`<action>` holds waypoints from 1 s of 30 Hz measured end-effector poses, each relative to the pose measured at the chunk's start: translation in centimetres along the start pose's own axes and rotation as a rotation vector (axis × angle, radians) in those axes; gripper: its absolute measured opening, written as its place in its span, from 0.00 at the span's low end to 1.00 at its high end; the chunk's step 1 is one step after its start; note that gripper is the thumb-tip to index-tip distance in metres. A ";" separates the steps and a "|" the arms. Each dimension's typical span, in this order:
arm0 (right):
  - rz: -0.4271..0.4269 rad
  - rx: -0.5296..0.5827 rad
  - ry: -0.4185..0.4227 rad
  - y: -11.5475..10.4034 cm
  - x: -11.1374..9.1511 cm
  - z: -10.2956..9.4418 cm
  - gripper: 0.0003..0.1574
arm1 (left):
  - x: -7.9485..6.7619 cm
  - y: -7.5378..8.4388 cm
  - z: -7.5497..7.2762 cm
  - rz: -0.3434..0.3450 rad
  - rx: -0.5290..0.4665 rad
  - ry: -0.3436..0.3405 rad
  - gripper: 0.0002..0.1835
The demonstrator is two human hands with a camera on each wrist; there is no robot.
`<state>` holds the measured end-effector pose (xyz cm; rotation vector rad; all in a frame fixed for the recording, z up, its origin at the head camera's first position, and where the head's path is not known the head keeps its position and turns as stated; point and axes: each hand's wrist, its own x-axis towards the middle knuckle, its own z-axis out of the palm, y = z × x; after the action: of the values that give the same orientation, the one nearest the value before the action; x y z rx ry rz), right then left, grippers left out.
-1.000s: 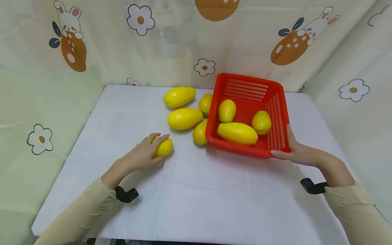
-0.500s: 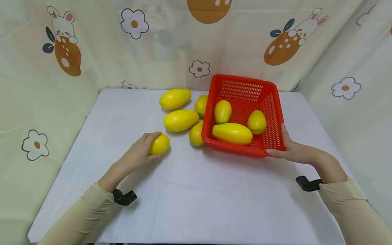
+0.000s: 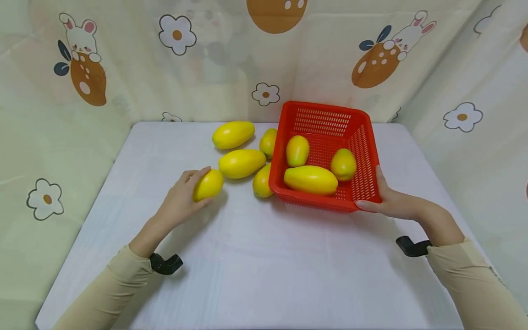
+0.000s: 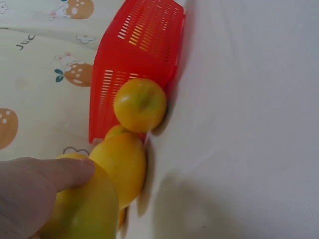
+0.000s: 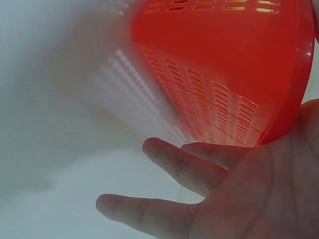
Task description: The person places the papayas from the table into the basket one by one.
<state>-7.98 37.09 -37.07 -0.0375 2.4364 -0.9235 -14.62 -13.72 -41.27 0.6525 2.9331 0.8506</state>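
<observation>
While our left hand (image 3: 181,201) grips a mango (image 3: 208,184) just above the counter (image 3: 264,266), our right hand (image 3: 389,201) clasps the basket (image 3: 327,110) corner. We judge the fruit smooth, firm and light; best cupped around its middle.

You are at a staged recording booth: cartoon rabbit-and-flower curtains (image 3: 123,68) enclose one white-clothed table (image 3: 264,266).
</observation>
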 end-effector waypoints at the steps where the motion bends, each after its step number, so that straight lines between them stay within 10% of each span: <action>1: -0.001 0.001 0.000 0.0 0.0 0.0 0.75 | 0.0 0.0 -0.1 0.001 -0.001 0.006 0.43; 30: 0.004 -0.010 0.005 -0.3 -0.3 -0.1 0.74 | 2.4 3.6 -1.0 0.023 -0.123 0.176 0.42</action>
<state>-7.82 36.94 -36.69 -0.0341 2.4447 -0.9100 -15.52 -10.52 -38.38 0.6345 2.9984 1.1363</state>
